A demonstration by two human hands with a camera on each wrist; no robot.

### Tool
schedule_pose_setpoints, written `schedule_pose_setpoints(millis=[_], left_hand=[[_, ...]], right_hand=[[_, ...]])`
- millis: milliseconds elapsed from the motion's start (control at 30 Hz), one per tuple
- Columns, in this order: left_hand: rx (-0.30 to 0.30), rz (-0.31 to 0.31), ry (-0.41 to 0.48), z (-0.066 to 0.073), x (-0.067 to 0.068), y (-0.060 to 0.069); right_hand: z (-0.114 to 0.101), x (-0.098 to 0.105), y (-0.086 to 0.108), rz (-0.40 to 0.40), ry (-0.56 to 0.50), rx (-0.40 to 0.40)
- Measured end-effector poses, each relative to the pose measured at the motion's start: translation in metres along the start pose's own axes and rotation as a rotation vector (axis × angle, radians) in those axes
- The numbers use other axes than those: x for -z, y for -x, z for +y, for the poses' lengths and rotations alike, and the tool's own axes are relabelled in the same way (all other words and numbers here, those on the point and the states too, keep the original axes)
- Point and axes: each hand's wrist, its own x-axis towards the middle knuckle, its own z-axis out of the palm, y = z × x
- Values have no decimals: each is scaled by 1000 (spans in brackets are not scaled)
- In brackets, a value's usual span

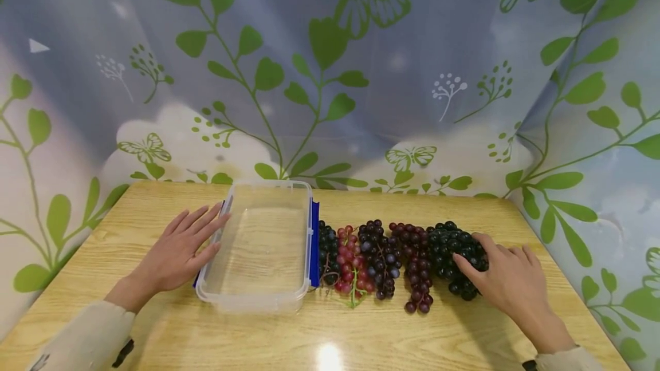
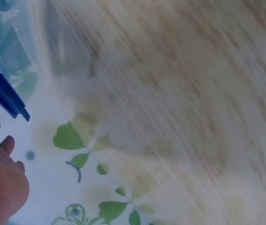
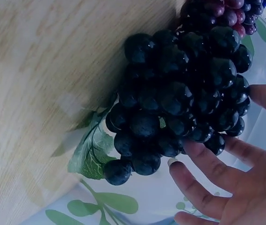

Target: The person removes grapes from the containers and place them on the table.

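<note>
A clear plastic box (image 1: pixel 252 296) with blue side clips (image 1: pixel 314 245) stands on the table with no lid on it. My left hand (image 1: pixel 177 248) lies flat along its left side, fingers straight, fingertips at the rim. In the left wrist view that hand (image 2: pixel 3 180) shows near a blue clip (image 2: pixel 3 91). At the row's right end sits a bunch of dark green-black grapes (image 1: pixel 454 253), large in the right wrist view (image 3: pixel 170 93). My right hand (image 1: pixel 515 279) holds its right side between thumb and fingers. A green leaf (image 3: pixel 93 150) hangs from this bunch.
Right of the box lie further grape bunches in a row: blackish (image 1: pixel 327 245), red (image 1: pixel 352 262), dark purple (image 1: pixel 380 253) and maroon (image 1: pixel 415 262). The wooden table (image 1: pixel 361 339) meets a leaf-and-butterfly patterned curtain (image 1: pixel 392 90) at the back and sides.
</note>
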Motion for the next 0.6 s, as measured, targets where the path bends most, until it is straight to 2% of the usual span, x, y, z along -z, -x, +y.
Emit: schedule_pose_setpoints(millis=[200, 500, 600], left_hand=[[7, -12, 16, 4, 1, 0], [-3, 39, -26, 9, 5, -3], [9, 51, -38, 10, 8, -1]], right_hand=[[3, 9, 0, -123, -46, -49], [13, 14, -4, -153, -102, -93], [16, 15, -5, -174, -122, -105]])
